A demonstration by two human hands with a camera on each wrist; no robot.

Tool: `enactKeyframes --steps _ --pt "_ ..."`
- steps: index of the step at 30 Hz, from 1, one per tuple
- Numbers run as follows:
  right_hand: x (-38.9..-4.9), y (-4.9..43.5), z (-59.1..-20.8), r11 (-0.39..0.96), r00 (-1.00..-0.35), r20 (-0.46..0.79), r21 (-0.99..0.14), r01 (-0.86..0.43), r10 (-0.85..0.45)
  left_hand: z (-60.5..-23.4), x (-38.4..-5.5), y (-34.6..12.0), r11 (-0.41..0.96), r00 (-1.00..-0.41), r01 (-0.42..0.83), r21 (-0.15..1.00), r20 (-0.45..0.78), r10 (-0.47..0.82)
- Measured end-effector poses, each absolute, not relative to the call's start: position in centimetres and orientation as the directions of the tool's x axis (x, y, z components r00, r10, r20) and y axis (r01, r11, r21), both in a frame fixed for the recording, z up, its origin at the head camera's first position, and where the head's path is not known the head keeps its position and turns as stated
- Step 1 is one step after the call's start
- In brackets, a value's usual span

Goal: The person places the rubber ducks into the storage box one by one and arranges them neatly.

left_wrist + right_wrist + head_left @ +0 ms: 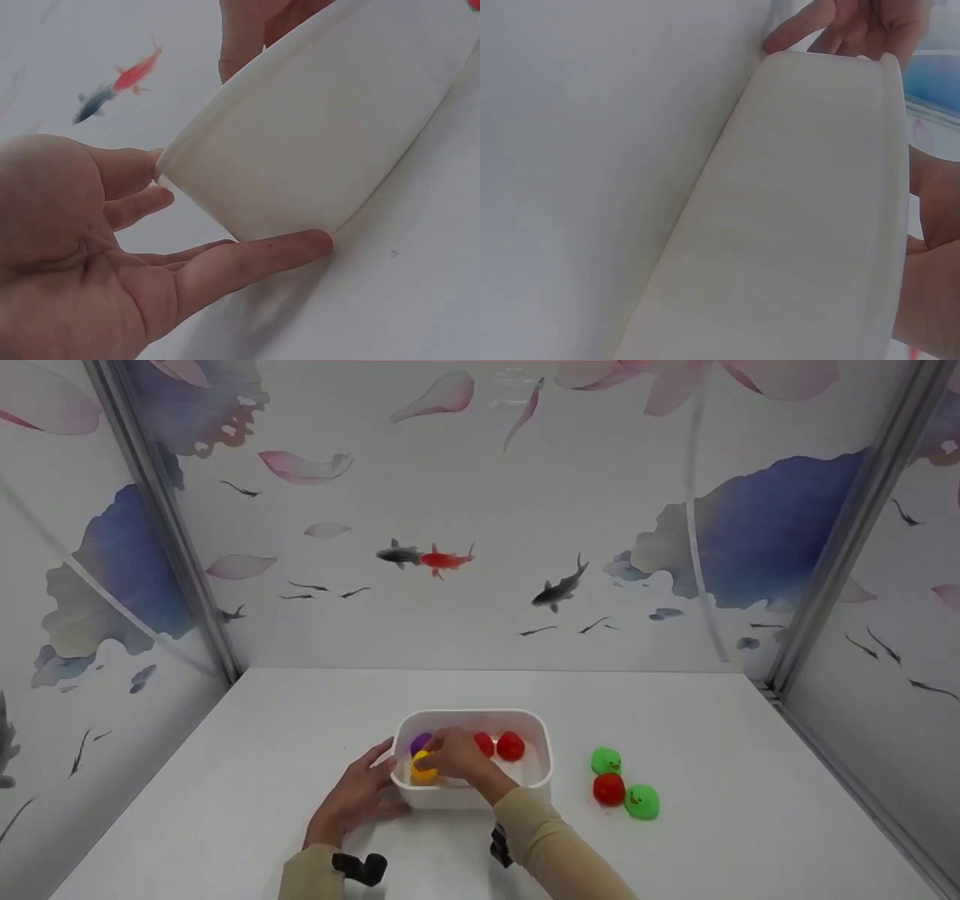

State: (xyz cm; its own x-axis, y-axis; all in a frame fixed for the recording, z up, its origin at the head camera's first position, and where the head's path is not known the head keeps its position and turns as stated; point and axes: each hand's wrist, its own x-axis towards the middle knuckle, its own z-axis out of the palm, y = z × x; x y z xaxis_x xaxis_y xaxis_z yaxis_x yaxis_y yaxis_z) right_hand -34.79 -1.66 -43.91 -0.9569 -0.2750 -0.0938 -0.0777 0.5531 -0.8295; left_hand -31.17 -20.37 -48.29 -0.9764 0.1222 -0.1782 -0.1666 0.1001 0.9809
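A white plastic box (525,795) stands on the table with rounded toys in it. My left hand (360,795) holds the box's near left corner; in the left wrist view the thumb lies along its side and fingertips touch the rim. My right hand (457,754) reaches over the near wall into the box, its fingers at a yellow rounded toy (424,775), which they appear to pinch. Behind that lies a purple toy (421,742). Two red toys, one a red ball-like toy (511,746), lie on the box's right side. The right wrist view shows mostly the box wall (780,210), hiding the right fingertips.
Right of the box, a green duck toy (606,760), a red toy (608,790) and a second green duck toy (642,802) sit close together on the white table (300,705). Printed panels (480,510) enclose the table at the back and sides.
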Motion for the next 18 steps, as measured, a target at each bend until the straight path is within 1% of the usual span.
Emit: enactKeyframes --steps 9,18 --pt "-35.0 -2.2 -44.7 0.557 -0.949 -0.12 -0.828 -0.066 -0.291 -48.2 -31.2 -20.1 0.087 -0.976 -0.178 0.98 -0.187 0.113" --pt "-35.0 -2.5 -45.0 0.58 -0.953 -0.125 -0.813 -0.062 -0.277 -48.2 -31.0 -20.1 0.216 -0.982 -0.161 0.963 -0.179 0.065"
